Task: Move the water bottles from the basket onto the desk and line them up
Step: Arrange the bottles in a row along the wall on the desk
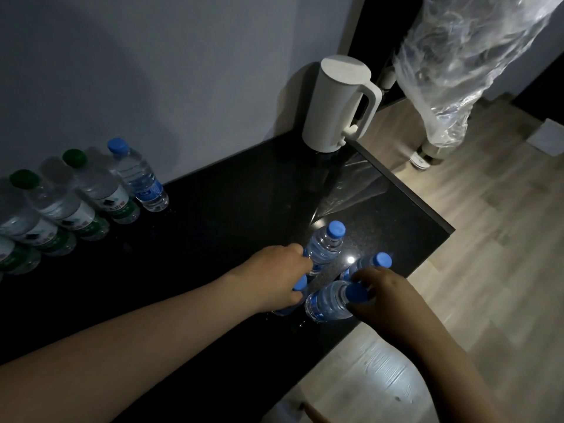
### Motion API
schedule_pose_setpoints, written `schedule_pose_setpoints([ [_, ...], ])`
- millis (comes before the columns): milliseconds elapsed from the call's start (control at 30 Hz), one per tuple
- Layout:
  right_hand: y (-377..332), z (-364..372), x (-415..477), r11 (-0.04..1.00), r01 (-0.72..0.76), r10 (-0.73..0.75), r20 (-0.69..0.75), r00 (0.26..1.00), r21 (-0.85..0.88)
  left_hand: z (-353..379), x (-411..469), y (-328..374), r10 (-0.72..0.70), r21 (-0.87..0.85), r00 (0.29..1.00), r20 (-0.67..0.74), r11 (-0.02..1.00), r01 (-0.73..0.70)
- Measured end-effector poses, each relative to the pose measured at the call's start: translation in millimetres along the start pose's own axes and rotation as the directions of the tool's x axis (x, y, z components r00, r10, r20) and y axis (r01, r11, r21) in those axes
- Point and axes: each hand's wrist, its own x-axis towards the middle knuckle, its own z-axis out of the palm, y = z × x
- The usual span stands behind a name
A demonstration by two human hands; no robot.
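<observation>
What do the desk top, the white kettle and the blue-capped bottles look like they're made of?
Desk top: dark polished stone, probably granite; speckled and mirroring the light.
Kettle: matte white plastic by its dull, even surface; painted metal is possible.
Blue-capped bottles: thin clear plastic, ribbed and see-through, caps opaque plastic.

Black desk [229,209] carries a bottle row [91,193], clustered bottles [324,253], white kettle [334,105].

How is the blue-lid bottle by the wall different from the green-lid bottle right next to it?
The blue-lid bottle has a blue cap; the green-lid bottle has a green one. The blue-lid bottle's label is blue, the green-lid bottle's is green and white. The blue-lid bottle ends the row; the green-lid bottle has neighbours on both sides. Both are clear, upright and untouched.
</observation>
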Motion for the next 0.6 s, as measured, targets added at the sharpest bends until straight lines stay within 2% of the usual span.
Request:
schedule_pose_setpoints([
  [133, 0, 6, 3, 1.000, 0.015, -0.015, -0.021, 1.000, -0.003, 5, 6, -2, -0.031, -0.004, 0.999, -0.006, 1.000, 0.031],
  [467, -6, 1, 14, 0.995, 0.084, -0.081, -0.077, 0.994, 0.046, -11, -11, -30, -0.197, -0.256, 0.975, -0.098, 0.952, 0.167],
  [600, -20, -12, 24, 0.989, 0.135, -0.131, -0.067, 0.989, 0.062, -30, -25, -48, -0.274, -0.283, 0.946, -0.171, 0.934, 0.219],
])
